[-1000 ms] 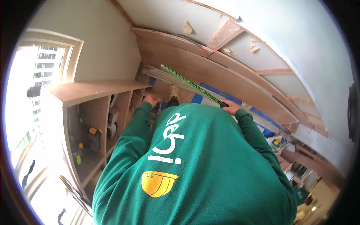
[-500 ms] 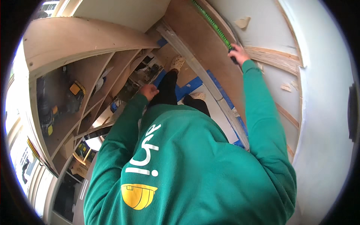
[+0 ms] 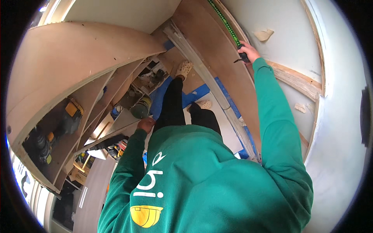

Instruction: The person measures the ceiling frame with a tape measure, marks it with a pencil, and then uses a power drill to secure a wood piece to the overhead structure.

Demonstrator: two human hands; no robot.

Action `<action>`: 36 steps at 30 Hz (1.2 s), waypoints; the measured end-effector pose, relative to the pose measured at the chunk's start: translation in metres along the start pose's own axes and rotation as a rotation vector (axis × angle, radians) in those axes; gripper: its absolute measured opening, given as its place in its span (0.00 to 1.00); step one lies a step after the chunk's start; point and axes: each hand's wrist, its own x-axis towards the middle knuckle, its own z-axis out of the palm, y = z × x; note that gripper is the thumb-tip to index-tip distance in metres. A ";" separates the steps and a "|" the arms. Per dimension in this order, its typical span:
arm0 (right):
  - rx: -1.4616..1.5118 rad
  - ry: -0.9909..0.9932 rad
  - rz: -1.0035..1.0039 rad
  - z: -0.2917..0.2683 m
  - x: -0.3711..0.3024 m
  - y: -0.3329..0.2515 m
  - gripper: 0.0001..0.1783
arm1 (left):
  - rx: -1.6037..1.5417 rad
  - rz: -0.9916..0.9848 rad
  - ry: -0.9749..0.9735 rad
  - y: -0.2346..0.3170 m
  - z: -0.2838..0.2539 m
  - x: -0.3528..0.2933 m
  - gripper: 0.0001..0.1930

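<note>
My right hand (image 3: 248, 51) is wrapped round a black tape measure (image 3: 242, 55) at the upper right. From it the green blade (image 3: 225, 24) stretches up and to the left, along the edge of a long brown wooden panel (image 3: 211, 50). A small dark piece sticks out of the tape's case on the left. Beside my left thigh hangs my left hand (image 3: 146, 125), its fingers curled in and nothing visible in them. It is close to the edge of a wooden shelf unit.
On the left, the wooden shelf unit (image 3: 93, 54) holds power tools (image 3: 72, 106) and a bucket (image 3: 140, 107). A long pale beam (image 3: 202, 68) crosses the floor beside blue tape (image 3: 200, 92). At right is a white wall with a wooden rail (image 3: 297, 77).
My left hand has dropped lower beside my thigh. The right hand stays on the tape measure, and the blade now shows its face more flatly. My view has shifted slightly.
</note>
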 end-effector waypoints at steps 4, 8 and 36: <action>0.022 0.039 0.036 -0.004 0.005 0.004 0.39 | 0.085 -0.014 0.003 0.114 -0.025 0.001 0.21; 0.113 0.021 0.039 -0.013 0.021 0.011 0.39 | -0.066 -0.013 -0.032 0.169 -0.033 0.003 0.22; 0.344 -0.211 0.285 -0.045 0.031 -0.007 0.23 | 0.058 0.033 0.036 0.088 -0.003 0.015 0.19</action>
